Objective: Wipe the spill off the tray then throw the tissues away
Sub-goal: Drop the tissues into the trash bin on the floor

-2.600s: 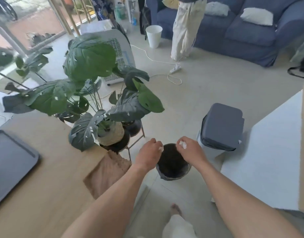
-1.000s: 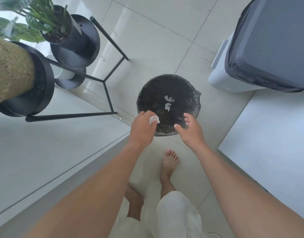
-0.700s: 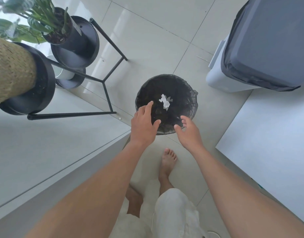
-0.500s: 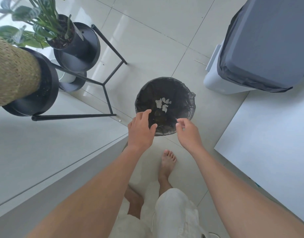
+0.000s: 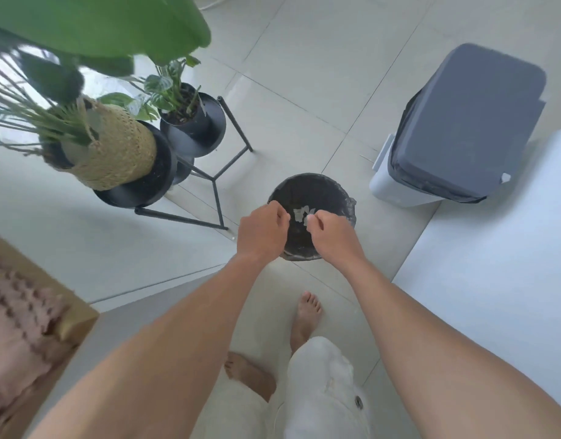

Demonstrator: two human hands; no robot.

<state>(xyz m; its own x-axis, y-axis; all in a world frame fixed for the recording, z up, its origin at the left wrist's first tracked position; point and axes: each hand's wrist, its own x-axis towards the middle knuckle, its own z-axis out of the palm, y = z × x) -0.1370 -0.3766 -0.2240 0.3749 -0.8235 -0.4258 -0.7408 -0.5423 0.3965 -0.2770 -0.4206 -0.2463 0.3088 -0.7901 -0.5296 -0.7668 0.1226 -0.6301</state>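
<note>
A small round bin (image 5: 339,191) with a black liner stands on the tiled floor in front of me. White crumpled tissues (image 5: 299,213) lie at its bottom. My left hand (image 5: 261,231) hovers over the bin's near left rim with its fingers curled in, and I see nothing in it. My right hand (image 5: 331,231) hangs over the near right rim, fingers curled toward the thumb, also with nothing visible in it. The two hands are close together but apart. The tray is out of view.
A black metal plant stand (image 5: 209,172) with a woven basket pot (image 5: 114,150) and a small black pot (image 5: 184,112) stands left of the bin. A grey-lidded pedal bin (image 5: 462,122) is at right. A wooden table corner with a pink cloth (image 5: 16,331) is bottom left.
The tissue left my left hand and dropped into the bin. Both hands then curled their fingers in over the rim. My view has pulled back from the bin.
</note>
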